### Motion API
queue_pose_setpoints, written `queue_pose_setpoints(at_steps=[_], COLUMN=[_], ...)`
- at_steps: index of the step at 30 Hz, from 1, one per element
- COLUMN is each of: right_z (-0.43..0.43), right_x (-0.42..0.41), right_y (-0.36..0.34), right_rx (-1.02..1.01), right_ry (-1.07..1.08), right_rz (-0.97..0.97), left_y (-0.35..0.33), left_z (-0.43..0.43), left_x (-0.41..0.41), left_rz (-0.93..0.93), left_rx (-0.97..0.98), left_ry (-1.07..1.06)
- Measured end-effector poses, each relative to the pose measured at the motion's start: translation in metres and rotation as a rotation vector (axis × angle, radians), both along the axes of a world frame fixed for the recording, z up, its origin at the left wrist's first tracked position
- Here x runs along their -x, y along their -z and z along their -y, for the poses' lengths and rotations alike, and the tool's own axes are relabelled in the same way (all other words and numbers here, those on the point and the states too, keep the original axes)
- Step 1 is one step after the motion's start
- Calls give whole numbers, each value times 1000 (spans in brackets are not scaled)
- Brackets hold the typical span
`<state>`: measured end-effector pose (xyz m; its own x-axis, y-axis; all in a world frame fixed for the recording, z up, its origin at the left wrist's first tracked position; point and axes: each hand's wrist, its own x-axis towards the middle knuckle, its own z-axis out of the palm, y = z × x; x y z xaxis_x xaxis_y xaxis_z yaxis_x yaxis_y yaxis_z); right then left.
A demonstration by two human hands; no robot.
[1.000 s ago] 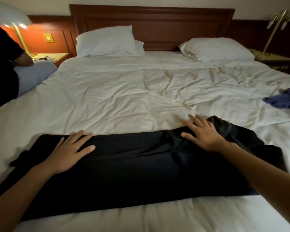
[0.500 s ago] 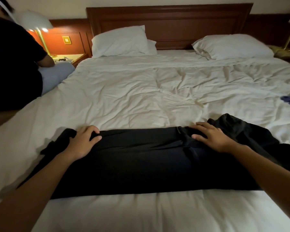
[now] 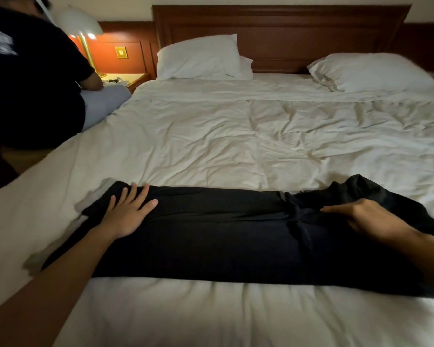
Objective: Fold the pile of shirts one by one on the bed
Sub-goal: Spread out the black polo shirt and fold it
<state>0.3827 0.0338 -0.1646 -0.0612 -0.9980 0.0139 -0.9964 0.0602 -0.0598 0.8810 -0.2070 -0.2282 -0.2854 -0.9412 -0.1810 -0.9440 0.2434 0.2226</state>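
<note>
- The black shirt lies near the foot edge of the bed, already a long band; I judge the cross folds remain.
- My left hand rests flat, fingers spread; half a second ago they curled on its end.
- My right hand presses the bunched end, fingers loosely bent, gripping nothing.
- No other shirts show now.
</note>
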Motion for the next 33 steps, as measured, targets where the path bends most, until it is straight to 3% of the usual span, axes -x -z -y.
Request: queue_pose_setpoints(at_steps=[6, 12, 17, 22, 26, 33], right_z=[-18, 14, 67, 106, 110, 92], right_x=[-5, -80, -197, -248, -265, -270], right_y=[-7, -4, 50, 64, 65, 61], right_rx=[-114, 147, -41, -102, -106, -139], right_ry=[69, 76, 69, 128, 145, -37], right_rz=[-99, 273, 117, 105, 159, 260], left_y=[-6, -4, -7, -7, -11, -40], left_z=[-4, -3, -10, -27, -27, -27], left_x=[3, -16, -45, -52, -57, -70], left_rz=[10, 138, 214, 15, -134, -649], left_rx=[3, 134, 217, 242, 190, 19], left_ry=[-34, -150, -302, -327, -226, -291])
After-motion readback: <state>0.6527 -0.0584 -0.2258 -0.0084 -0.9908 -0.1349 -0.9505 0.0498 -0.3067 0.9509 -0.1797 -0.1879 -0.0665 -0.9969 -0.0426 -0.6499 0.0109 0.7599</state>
